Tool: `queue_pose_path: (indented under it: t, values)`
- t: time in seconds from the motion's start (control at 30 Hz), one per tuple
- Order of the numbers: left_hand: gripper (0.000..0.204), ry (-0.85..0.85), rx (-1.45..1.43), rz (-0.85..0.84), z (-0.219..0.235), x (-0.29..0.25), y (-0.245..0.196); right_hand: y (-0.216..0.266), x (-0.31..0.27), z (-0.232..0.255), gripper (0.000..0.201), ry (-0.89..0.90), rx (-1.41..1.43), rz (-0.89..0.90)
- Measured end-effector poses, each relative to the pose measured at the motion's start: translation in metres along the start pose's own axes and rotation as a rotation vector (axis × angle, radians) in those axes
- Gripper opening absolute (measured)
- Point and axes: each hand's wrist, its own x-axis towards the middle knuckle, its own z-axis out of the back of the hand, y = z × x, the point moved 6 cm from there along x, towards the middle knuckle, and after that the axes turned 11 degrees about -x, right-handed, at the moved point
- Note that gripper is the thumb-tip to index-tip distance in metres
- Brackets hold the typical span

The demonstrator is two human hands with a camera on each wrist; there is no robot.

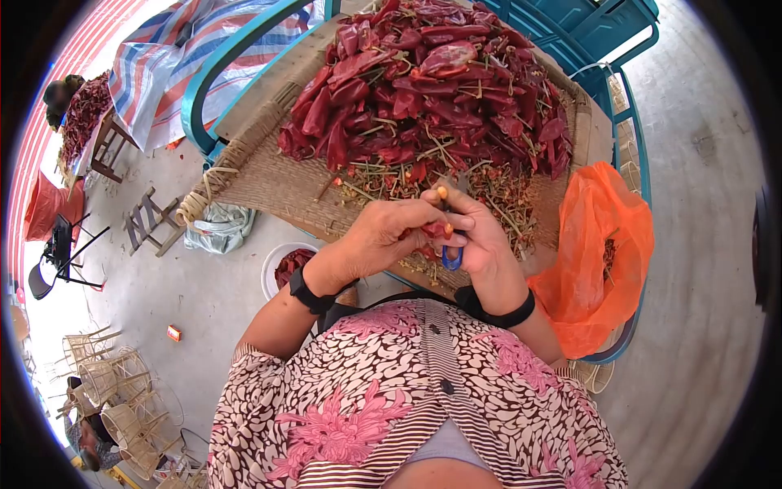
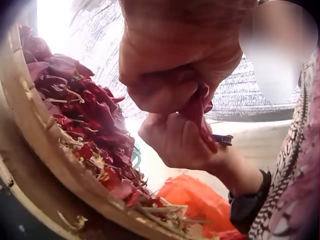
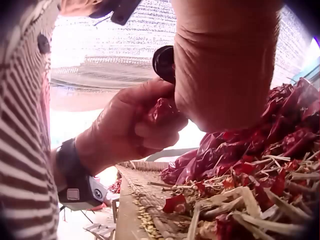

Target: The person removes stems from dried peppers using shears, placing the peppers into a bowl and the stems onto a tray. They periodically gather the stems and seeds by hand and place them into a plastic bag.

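Above the near edge of a woven tray (image 1: pixel 269 187), my left hand (image 1: pixel 383 236) pinches a dried red chili (image 1: pixel 436 231). My right hand (image 1: pixel 482 240) grips scissors with a blue handle (image 1: pixel 452 259), held right against the chili. In the left wrist view the chili (image 2: pixel 200 120) hangs from my left hand (image 2: pixel 175 75), with the right hand (image 2: pixel 175 142) and the scissors (image 2: pixel 222 139) just beyond it. In the right wrist view my left hand (image 3: pixel 130 125) curls round the chili (image 3: pixel 162 110) beside my right hand (image 3: pixel 225 65).
A big heap of dried red chilies (image 1: pixel 432 81) fills the tray, with cut stems (image 1: pixel 497 196) along its near side. An orange plastic bag (image 1: pixel 595 261) hangs at the right. A white bowl of chilies (image 1: pixel 285 265) stands on the floor to the left.
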Motion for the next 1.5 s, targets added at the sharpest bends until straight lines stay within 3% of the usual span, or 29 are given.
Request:
queue_pose_path:
  t: [0.1,0.2,0.3,0.33,0.4,0.47,0.57,0.6,0.7,0.8,0.87,0.97,1.0,1.1,1.13,1.23,1.37,1.43,1.5]
  values:
    - [0.017,-0.165,-0.15,0.145,0.007,-0.01,0.001,0.031,-0.022,-0.015,0.017,-0.266,-0.457,0.461]
    - [0.026,-0.218,-0.177,0.149,0.022,-0.034,-0.003,0.059,-0.064,-0.036,0.019,-0.413,-0.855,0.841]
    - [0.036,-0.366,-0.357,0.269,0.045,-0.079,-0.006,0.089,-0.138,-0.048,0.018,-0.788,-1.101,1.249]
    - [0.038,-0.393,-0.24,0.299,0.056,-0.096,-0.012,0.095,-0.169,-0.049,0.019,-1.138,-1.318,1.434]
    - [0.04,-0.451,-0.075,0.365,0.081,-0.134,-0.013,0.1,-0.214,-0.048,0.025,-1.536,-1.407,1.493]
    - [0.039,-0.566,0.005,0.425,0.101,-0.177,0.005,0.114,-0.246,-0.027,0.033,-1.787,-1.674,1.518]
    - [0.035,-0.658,0.072,0.835,0.124,-0.245,0.056,0.148,-0.262,0.041,0.041,-1.802,-1.748,0.878]
    - [0.035,-0.662,0.113,0.877,0.129,-0.264,0.078,0.152,-0.267,0.057,0.048,-1.813,-1.684,0.813]
    - [0.044,-0.638,0.26,1.002,0.135,-0.336,0.167,0.124,-0.234,0.016,0.04,-1.624,-1.546,1.06]
    - [0.075,-0.555,0.283,0.986,0.13,-0.382,0.248,0.106,-0.182,-0.018,0.03,-1.425,-1.689,0.953]
    - [0.101,-0.48,0.301,1.058,0.125,-0.385,0.269,0.087,-0.137,-0.04,0.024,-1.255,-1.787,0.828]
    - [0.096,-0.542,-0.017,1.033,0.12,-0.368,0.289,0.072,-0.076,-0.048,0.019,-0.978,-2.026,0.764]
    - [0.071,-0.571,0.125,0.887,0.125,-0.367,0.296,0.07,-0.059,-0.048,0.019,-0.932,-2.091,0.789]
    - [0.042,-0.306,0.28,0.892,0.121,-0.3,0.231,0.066,-0.013,-0.042,0.021,-0.858,-2.231,0.796]
    - [0.026,-0.203,0.415,0.821,0.117,-0.282,0.215,0.068,-0.001,-0.043,0.024,-0.849,-2.256,0.847]
    - [0.022,-0.393,0.167,1.011,0.103,-0.234,0.141,0.068,0.03,-0.052,0.037,-0.828,-2.335,0.907]
    - [0.022,-0.27,0.28,0.655,0.078,-0.19,0.079,0.07,0.063,-0.063,0.05,-0.776,-2.47,0.801]
    - [0.024,-0.217,0.107,0.615,0.06,-0.162,0.041,0.071,0.078,-0.053,0.044,-0.76,-2.5,0.746]
    - [0.026,-0.178,-0.031,0.599,0.05,-0.143,0.016,0.071,0.075,-0.051,0.033,-0.744,-2.424,0.809]
